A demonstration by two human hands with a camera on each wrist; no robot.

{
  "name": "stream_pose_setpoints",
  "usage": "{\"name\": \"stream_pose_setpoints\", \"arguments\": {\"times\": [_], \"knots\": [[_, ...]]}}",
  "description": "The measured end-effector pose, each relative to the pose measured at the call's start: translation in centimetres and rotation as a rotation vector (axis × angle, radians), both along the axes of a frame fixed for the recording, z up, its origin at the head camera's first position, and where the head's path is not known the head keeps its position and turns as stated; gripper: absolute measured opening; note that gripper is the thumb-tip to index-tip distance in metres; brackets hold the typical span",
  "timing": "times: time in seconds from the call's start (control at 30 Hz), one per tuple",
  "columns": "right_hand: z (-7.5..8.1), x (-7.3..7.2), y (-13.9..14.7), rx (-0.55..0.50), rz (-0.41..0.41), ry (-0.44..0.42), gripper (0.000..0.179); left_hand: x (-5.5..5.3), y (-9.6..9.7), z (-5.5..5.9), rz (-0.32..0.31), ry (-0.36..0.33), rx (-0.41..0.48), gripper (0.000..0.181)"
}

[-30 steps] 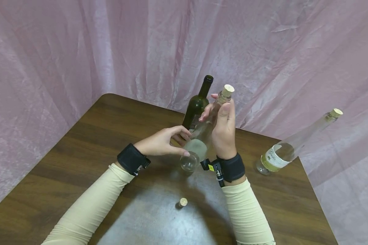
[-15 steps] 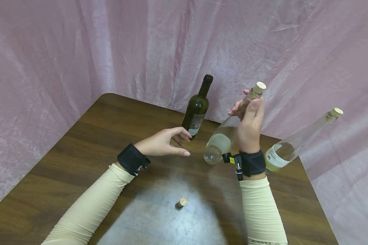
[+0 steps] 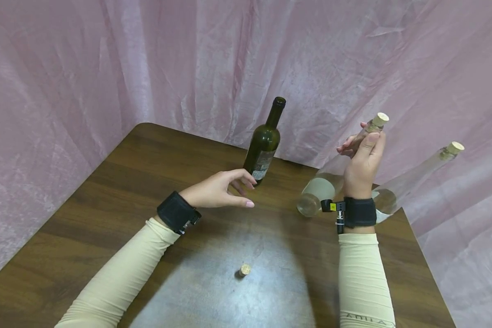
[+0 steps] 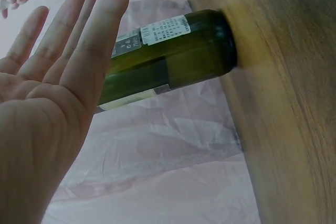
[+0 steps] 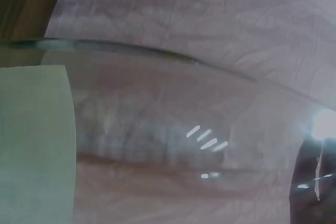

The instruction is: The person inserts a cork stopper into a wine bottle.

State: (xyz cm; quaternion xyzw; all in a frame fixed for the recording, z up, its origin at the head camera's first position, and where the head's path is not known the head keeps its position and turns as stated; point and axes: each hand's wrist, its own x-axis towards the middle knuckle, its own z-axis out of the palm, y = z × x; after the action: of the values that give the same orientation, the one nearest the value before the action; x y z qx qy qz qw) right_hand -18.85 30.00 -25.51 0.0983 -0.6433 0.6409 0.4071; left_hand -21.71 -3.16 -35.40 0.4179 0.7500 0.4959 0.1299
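Observation:
My right hand (image 3: 362, 166) grips a clear glass bottle (image 3: 327, 175) by its neck, just below the cork (image 3: 380, 119) seated in its mouth. The bottle has a pale label (image 5: 37, 140), which fills the left of the right wrist view. My left hand (image 3: 221, 189) is held over the table with fingers apart and nothing in them. Nearest to it is a dark green wine bottle (image 3: 264, 143), upright with no cork showing in its mouth; its base and label appear in the left wrist view (image 4: 173, 45). A loose cork (image 3: 244, 270) stands on the table.
Another corked clear bottle (image 3: 414, 180) stands at the right side of the table, partly hidden behind my right hand and wrist. The brown wooden table (image 3: 119, 182) ends at a pink curtain (image 3: 180, 68) behind and to the right.
My right hand has moved to the right with the clear bottle, away from my left hand and towards the other corked bottle. My left hand, no longer by the bottle's base, stays in place.

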Motion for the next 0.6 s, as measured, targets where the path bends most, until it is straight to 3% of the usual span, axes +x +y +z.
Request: {"name": "stream_pose_setpoints", "arguments": {"times": [0.2, 0.6], "knots": [[-0.2, -0.2, 1.9, -0.016, -0.091, -0.077, 0.042, 0.0, -0.1, -0.1, 0.001, -0.010, -0.004, 0.059], [-0.2, -0.6, 3.9, -0.063, -0.155, -0.083, 0.043, 0.0, 0.1, -0.1, 0.002, -0.023, -0.005, 0.058]]}}
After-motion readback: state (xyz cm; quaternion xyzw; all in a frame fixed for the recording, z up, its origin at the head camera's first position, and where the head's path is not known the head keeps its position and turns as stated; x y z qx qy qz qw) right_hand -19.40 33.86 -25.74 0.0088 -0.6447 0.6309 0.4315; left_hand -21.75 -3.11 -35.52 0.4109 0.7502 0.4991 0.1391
